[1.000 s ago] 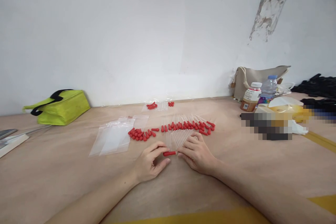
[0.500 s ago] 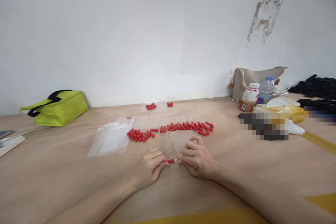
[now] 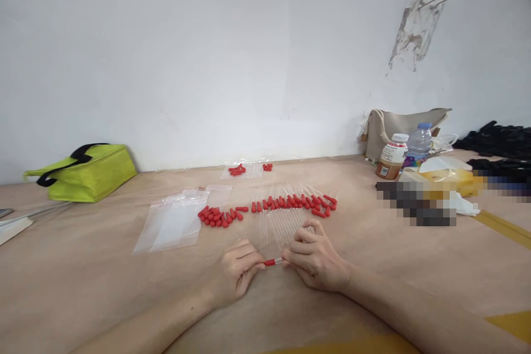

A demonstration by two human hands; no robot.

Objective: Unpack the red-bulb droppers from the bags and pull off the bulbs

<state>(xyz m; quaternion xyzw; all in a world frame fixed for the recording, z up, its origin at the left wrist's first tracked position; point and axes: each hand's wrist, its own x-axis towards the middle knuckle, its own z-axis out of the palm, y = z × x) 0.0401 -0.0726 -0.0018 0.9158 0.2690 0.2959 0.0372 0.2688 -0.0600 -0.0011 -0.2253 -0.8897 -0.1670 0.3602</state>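
Pinching a red cap [image 3: 269, 262], the left hand [image 3: 241, 266] faces the right hand [image 3: 314, 257], whose fingers grip a clear tube [image 3: 279, 260]. The tube's end meets the cap.

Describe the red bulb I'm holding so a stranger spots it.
On the brown table, find the clear tubes. By their near end, the left hand pinches the red bulb, the right hand its clear stem. Only it sits between the hands; other bulbs lie beyond.

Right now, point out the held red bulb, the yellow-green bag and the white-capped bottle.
Red bulb [image 3: 270, 262]: head view, on its exposed neck.
Yellow-green bag [image 3: 99, 176]: head view, on its side.
White-capped bottle [image 3: 393, 154]: head view, on its label.
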